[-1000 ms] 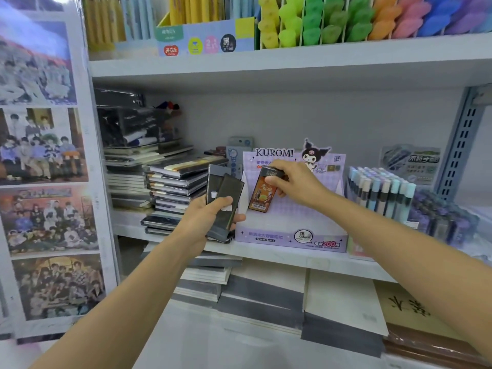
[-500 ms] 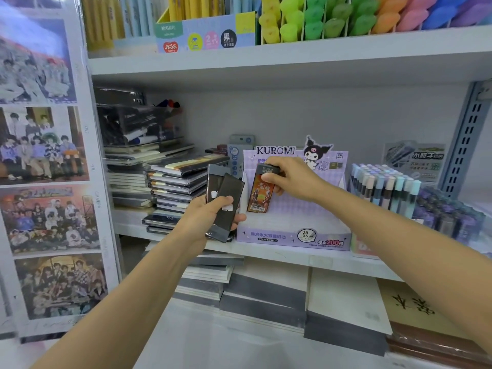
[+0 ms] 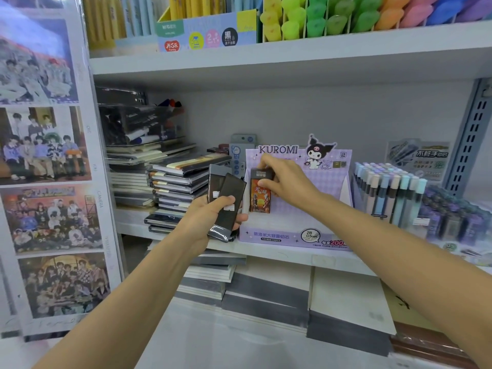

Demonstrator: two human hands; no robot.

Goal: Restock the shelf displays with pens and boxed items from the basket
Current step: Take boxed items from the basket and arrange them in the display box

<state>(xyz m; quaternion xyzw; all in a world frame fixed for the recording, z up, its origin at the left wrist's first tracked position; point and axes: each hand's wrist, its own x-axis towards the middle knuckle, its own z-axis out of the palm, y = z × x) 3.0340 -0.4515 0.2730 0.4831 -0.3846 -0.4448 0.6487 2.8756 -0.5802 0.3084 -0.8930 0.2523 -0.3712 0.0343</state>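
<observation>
My right hand [image 3: 286, 182] grips the top of a small orange boxed item [image 3: 259, 195] and holds it upright inside the left end of the purple Kuromi display box [image 3: 319, 235] on the middle shelf. My left hand [image 3: 205, 222] holds two dark flat boxes [image 3: 229, 203] fanned out just left of the display. The basket is out of view.
Stacked notebooks [image 3: 173, 187] fill the shelf's left side. Pastel pens [image 3: 386, 193] stand in a rack right of the display. Poster sheets [image 3: 45, 155] cover the left panel. The upper shelf [image 3: 266, 57] carries coloured items, and paper pads [image 3: 266, 296] lie below.
My right hand has carried the orange box left and down, from a tilt above the display to upright in its left end. My left hand has stayed nearly still.
</observation>
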